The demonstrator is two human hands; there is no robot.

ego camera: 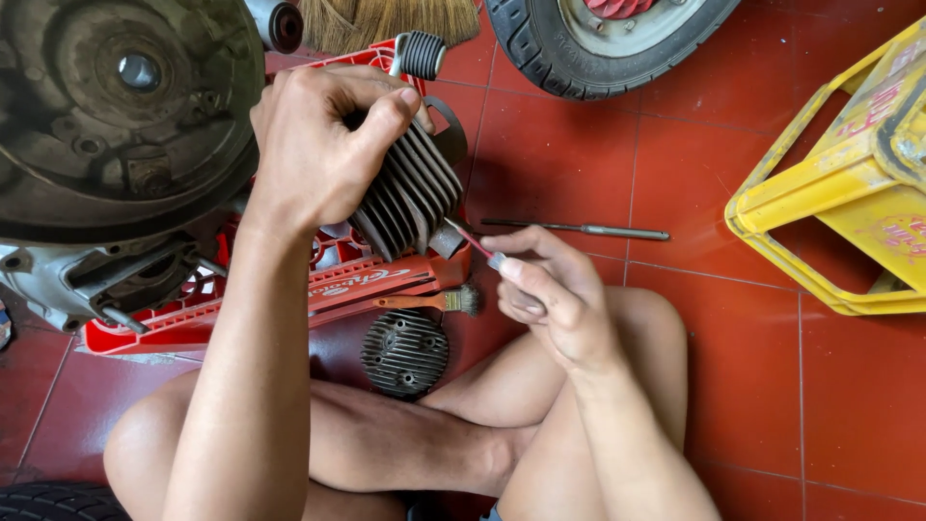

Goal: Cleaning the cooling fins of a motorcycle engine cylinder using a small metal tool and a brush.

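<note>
Hands (318, 145) gripping finned cylinder (410, 198), screwdriver (473, 243)

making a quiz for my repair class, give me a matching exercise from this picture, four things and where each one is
Things:
1. finned cylinder
2. round finned head
3. metal rod
4. small brush

Places:
A. lying on the red crate's edge
B. gripped in the left hand
C. on the floor tiles beyond the right hand
D. on the floor before the crossed legs

Pairs: 1-B, 2-D, 3-C, 4-A
</note>
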